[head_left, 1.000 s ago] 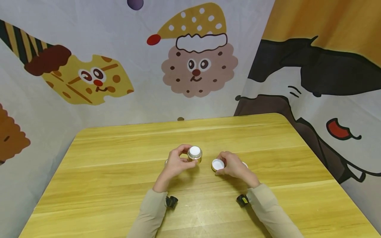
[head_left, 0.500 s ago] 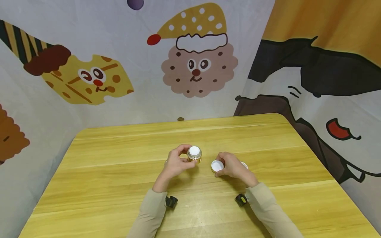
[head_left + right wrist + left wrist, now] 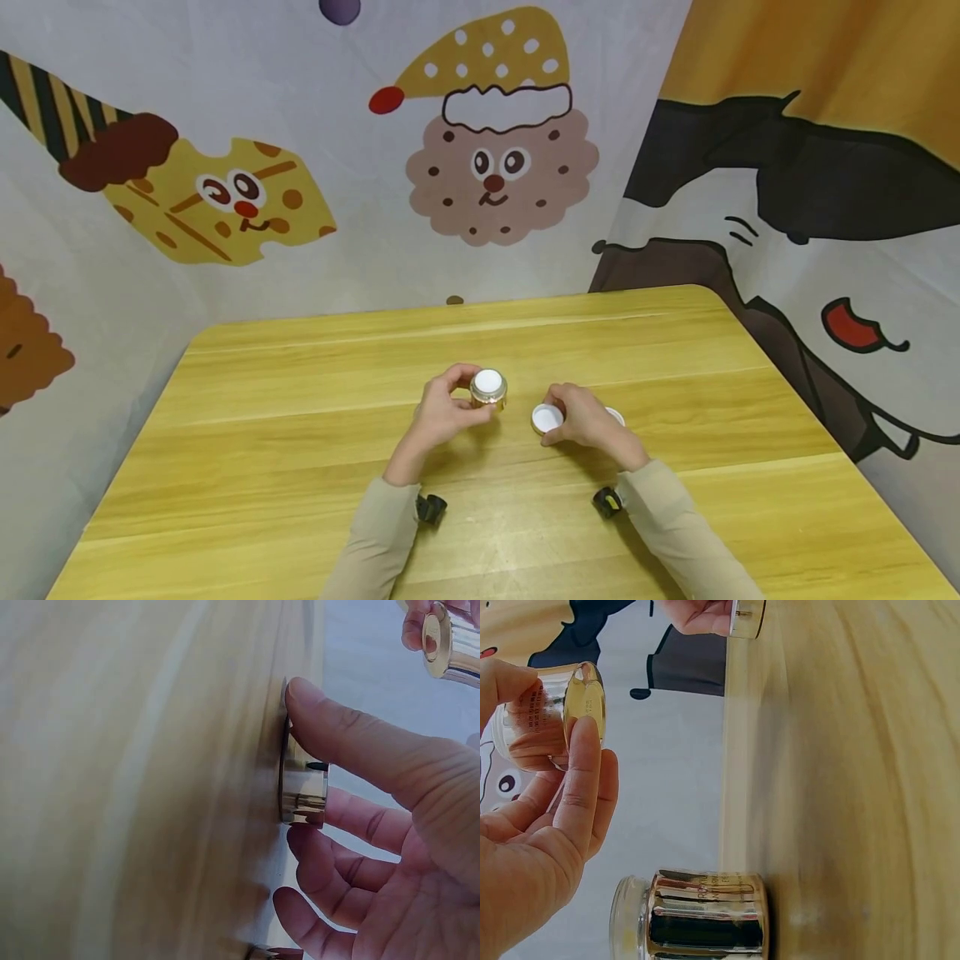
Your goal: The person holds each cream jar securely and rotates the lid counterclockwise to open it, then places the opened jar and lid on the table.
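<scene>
My left hand (image 3: 442, 410) holds a shiny gold cosmetic jar (image 3: 544, 724) between thumb and fingers, raised off the table. Its white top (image 3: 488, 381) faces up, with no lid over it. To the right, my right hand (image 3: 587, 418) grips a gold lid (image 3: 304, 791) by its sides. The lid's white inside (image 3: 547, 417) points upward, and its gold rim is down at the tabletop. A second gold jar (image 3: 709, 915) stands on the table near my left hand, mostly hidden in the head view. Behind my right hand another white-topped round piece (image 3: 615, 415) shows partly.
The wooden table (image 3: 300, 483) extends on all sides of the hands. At its back edge hangs a cloth backdrop (image 3: 360, 275) with cartoon prints. Small black cameras (image 3: 432, 509) are worn at both wrists.
The right hand has shifted very slightly left with the lid, showing more of the piece behind it. The left hand still holds the jar, which has moved barely leftward.
</scene>
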A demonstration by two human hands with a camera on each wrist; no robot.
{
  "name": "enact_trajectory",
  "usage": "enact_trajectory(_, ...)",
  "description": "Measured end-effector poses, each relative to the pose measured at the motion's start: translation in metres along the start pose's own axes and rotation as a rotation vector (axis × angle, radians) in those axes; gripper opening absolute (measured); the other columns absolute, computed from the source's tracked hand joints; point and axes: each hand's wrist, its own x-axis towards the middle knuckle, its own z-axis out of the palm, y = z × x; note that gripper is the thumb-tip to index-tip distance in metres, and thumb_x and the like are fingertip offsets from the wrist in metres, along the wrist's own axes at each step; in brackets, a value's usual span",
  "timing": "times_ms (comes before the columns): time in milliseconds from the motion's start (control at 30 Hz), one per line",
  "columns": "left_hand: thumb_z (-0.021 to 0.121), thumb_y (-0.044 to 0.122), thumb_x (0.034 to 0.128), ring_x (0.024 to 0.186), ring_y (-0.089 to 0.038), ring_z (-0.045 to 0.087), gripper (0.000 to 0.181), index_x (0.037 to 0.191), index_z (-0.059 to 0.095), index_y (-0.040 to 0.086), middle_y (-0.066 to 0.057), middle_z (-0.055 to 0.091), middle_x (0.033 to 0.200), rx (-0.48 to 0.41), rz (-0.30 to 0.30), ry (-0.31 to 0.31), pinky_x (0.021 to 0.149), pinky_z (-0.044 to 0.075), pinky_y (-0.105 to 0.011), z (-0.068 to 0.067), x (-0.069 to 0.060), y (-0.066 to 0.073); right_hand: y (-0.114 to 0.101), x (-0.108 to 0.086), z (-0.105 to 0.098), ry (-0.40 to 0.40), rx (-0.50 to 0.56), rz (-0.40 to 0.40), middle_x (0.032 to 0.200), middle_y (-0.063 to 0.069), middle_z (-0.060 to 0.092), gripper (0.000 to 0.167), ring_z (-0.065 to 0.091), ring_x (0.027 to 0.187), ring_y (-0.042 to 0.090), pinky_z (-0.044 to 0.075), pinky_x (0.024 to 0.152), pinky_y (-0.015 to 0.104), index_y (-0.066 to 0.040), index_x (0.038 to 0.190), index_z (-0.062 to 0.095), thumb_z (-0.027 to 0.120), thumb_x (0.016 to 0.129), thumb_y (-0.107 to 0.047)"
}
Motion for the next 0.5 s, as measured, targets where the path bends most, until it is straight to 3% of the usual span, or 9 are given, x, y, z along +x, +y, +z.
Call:
enact_trajectory(167, 0.074, -0.005, 0.0676, 0.096, -0.025, 0.053, 0.047, 0.112, 0.058, -0.004, -0.014, 0.059, 0.105, 0.029, 0.002, 0.026, 0.07, 0.055, -0.025, 0.003, 0.006, -0.027, -0.001, 0.0, -0.001, -0.005, 0.002, -0.001, 0.082, 0.003, 0.058, 0.042, 0.054, 0.077, 0.018, 0.048, 0.069, 0.035, -0.007, 0.085, 0.057, 0.089, 0.058, -0.015)
enact_trajectory(500, 0.075, -0.003, 0.0645, 0.09, -0.026, 0.056, 0.045, 0.105, 0.057, -0.003, -0.013, 0.06, 0.099, 0.159, 0.023, 0.004, 0.065, 0.055, -0.025, 0.006, 0.005, -0.029, -0.002, -0.001, -0.001, -0.021, 0.004, 0.003, 0.083, 0.004, 0.058, 0.043, 0.054, 0.078, 0.019, 0.048, 0.069, 0.036, -0.007, 0.086, 0.057, 0.089, 0.059, -0.015)
